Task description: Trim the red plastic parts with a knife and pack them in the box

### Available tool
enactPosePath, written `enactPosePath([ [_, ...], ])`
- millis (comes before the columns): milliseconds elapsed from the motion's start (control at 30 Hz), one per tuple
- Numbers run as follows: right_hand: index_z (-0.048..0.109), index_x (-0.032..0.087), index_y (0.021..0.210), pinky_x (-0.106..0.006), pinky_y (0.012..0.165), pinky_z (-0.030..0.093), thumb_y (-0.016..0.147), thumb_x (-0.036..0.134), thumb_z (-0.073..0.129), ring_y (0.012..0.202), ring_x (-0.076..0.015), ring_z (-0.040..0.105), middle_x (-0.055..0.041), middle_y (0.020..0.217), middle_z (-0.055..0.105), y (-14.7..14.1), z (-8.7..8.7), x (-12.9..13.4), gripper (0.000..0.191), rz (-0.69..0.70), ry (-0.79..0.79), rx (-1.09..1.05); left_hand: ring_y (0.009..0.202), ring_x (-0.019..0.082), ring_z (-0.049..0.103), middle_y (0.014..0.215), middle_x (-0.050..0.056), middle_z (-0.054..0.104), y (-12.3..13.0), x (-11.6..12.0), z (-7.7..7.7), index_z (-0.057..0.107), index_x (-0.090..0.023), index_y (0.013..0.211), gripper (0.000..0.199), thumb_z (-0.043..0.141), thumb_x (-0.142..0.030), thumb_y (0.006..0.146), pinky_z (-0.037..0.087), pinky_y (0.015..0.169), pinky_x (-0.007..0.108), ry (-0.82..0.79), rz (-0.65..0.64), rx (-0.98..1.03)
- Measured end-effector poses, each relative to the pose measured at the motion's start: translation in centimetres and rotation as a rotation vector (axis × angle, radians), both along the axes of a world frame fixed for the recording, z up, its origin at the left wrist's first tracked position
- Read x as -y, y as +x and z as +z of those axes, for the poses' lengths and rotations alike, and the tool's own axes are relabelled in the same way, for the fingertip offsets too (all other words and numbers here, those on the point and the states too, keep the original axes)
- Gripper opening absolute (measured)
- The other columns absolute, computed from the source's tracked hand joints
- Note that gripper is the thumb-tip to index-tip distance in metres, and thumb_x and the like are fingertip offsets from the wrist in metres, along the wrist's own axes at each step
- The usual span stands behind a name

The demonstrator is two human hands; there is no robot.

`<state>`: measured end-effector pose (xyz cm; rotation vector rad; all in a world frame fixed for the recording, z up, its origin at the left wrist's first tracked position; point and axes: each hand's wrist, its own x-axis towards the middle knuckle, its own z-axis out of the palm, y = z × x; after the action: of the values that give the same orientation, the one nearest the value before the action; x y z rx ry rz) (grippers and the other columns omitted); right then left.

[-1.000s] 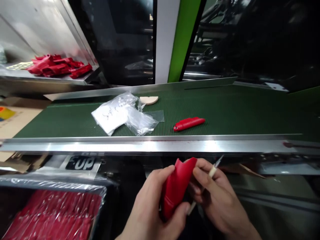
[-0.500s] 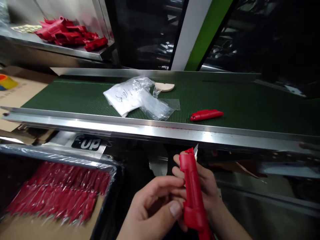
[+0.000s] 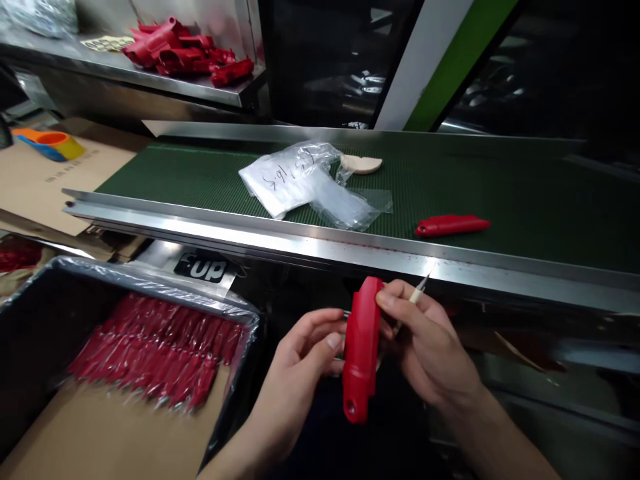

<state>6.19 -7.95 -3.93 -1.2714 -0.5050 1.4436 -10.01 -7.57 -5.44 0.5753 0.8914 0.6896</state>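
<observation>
My left hand [image 3: 300,353] grips a moulded red plastic part [image 3: 361,350], which stands upright with a small hole near its lower end. My right hand [image 3: 430,347] presses against that part's right side. Between its fingers it holds a small craft knife with a pale handle [image 3: 417,293], blade pointing up and away from the red part. Part of the knife's shaft is hidden behind my fingers. A similar red part [image 3: 451,225] lies on the green conveyor belt [image 3: 515,177], beyond my hands.
A steel rail [image 3: 320,243] edges the belt. On the belt lie a plastic bag with handwritten white paper [image 3: 285,180] and a beige curved piece [image 3: 361,164]. A black plastic-lined bin [image 3: 150,280] holds many bagged red parts at left. More red parts sit on a steel shelf [image 3: 120,73] behind.
The red part has turned, and its rounded end with the hole now points down. The knife shows its pale handle above my right hand. The view has swung left, showing more of the bin.
</observation>
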Motion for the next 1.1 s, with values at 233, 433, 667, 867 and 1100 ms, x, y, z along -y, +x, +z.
enactPosePath([
  [233,0.064,0.02,0.084,-0.02,0.053,0.045,0.087,0.041,0.066,0.058,-0.0086,0.055,0.0033,0.069,0.059,0.3,1.3,-0.2,0.021,0.41,0.124,0.515,0.07,0.012,0.058,0.095,0.003,0.061,0.1,-0.1,0.6,0.05,-0.027,0.13,0.047,0.069,-0.03,0.087,0.049,0.064,0.025,0.067,-0.091,0.048],
  [433,0.054,0.031,0.125,-0.02,0.083,0.052,0.095,0.024,0.056,0.105,-0.0115,0.062,0.0005,0.119,0.064,2.5,2.4,0.5,0.031,0.366,0.535,1.084,0.061,0.007,0.048,0.092,0.0,0.056,0.1,0.7,1.6,0.054,-0.028,0.12,0.034,0.065,-0.028,0.087,0.042,0.051,0.02,0.044,-0.013,0.106],
  [667,0.055,0.014,0.132,-0.03,0.09,0.045,0.091,0.003,0.053,0.106,-0.0152,0.056,-0.0073,0.117,0.062,3.2,3.4,0.9,0.043,0.486,0.952,1.505,0.058,0.006,0.045,0.088,0.0,0.054,0.5,0.9,3.1,0.058,-0.023,0.112,0.029,0.062,-0.028,0.084,0.039,0.05,0.019,0.022,0.06,0.113],
  [867,0.053,0.016,0.136,-0.036,0.089,0.044,0.092,0.007,0.055,0.107,-0.0186,0.054,-0.0075,0.122,0.06,3.8,2.9,1.1,0.044,0.497,0.985,1.586,0.057,0.007,0.043,0.087,0.0,0.055,0.6,0.9,3.3,0.058,-0.021,0.108,0.026,0.059,-0.031,0.084,0.034,0.049,0.02,-0.031,0.058,0.212],
  [1100,0.054,0.017,0.134,-0.034,0.088,0.044,0.093,0.008,0.053,0.106,-0.0167,0.054,-0.0059,0.12,0.062,4.0,3.2,1.2,0.042,0.48,0.955,1.593,0.06,0.008,0.048,0.089,0.001,0.058,0.8,1.2,3.0,0.06,-0.022,0.113,0.032,0.06,-0.032,0.083,0.038,0.048,0.018,-0.028,0.09,0.219],
])
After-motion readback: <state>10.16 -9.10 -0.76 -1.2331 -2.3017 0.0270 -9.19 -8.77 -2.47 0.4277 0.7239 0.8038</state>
